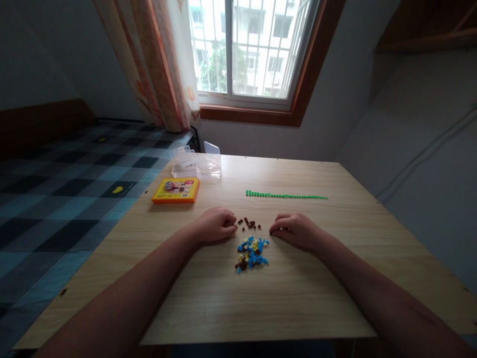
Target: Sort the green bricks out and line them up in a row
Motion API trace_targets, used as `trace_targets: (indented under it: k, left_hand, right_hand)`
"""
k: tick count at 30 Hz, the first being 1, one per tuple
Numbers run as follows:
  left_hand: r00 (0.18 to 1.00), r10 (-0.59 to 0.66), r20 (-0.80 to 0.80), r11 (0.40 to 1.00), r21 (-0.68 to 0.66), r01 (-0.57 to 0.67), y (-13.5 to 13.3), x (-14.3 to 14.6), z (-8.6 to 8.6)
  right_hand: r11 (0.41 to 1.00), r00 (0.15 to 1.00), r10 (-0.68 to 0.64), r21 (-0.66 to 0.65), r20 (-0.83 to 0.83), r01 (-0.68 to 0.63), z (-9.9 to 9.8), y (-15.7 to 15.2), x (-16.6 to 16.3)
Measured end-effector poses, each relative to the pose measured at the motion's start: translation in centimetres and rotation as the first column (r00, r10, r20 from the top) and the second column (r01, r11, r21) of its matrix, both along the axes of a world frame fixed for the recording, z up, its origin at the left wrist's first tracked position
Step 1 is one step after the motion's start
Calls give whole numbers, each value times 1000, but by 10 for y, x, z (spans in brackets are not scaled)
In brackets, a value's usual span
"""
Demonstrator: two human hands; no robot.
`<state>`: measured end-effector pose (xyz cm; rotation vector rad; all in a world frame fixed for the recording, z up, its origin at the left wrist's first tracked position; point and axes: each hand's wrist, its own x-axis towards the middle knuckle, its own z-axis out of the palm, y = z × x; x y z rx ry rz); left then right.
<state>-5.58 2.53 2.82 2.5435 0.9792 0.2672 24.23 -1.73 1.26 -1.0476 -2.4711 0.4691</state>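
Observation:
My left hand [216, 224] rests on the table with its fingers curled closed, just left of a few small brown toy bricks [252, 223]. Whatever those fingers may hold is hidden. On the other side of the brown bricks, my right hand [292, 229] has thumb and fingertips pinched together at the tabletop. A dark speck shows at its fingertips, too small to name. Nearer to me, between the forearms, lies a mixed pile of blue, yellow, brown and pale bricks [253, 253]. Beyond the hands, green bricks [285, 195] stand in a long row.
The wooden table [261, 308] reaches toward the window. At its back left stand clear plastic boxes [197, 165] with lids up, and a yellow and orange box [176, 191] lies before them. A bed with a checked cover [112, 164] is on the left.

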Motion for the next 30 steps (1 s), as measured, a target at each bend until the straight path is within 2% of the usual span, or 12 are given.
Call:
trace_targets:
  k: [5, 10, 14, 18, 26, 30]
  left_hand:
    - [1000, 1, 5, 1000, 10, -2, 1, 0, -1]
    - [1000, -3, 7, 1000, 18, 2, 1, -1, -1]
    - [1000, 9, 2, 999, 34, -9, -1, -1, 0]
    - [998, 39, -52, 996, 77, -35, -4, 2, 2]
    - [993, 83, -81, 981, 181, -67, -5, 13, -2]
    - [992, 103, -69, 979, 183, -89, -5, 19, -3]
  right_hand:
    - [991, 998, -47, 125, -45, 52, -9, 6, -18]
    - [984, 987, -69, 154, -147, 91, -2, 1, -4]
    - [992, 993, 36, 126, -110, -22, 3, -3, 7]
    - [982, 986, 137, 146, -92, -123, 4, -2, -1]
    - [967, 987, 141, 225, -74, -122, -5, 3, -19]
    - [965, 987, 139, 234, -75, -118, -7, 2, -18]
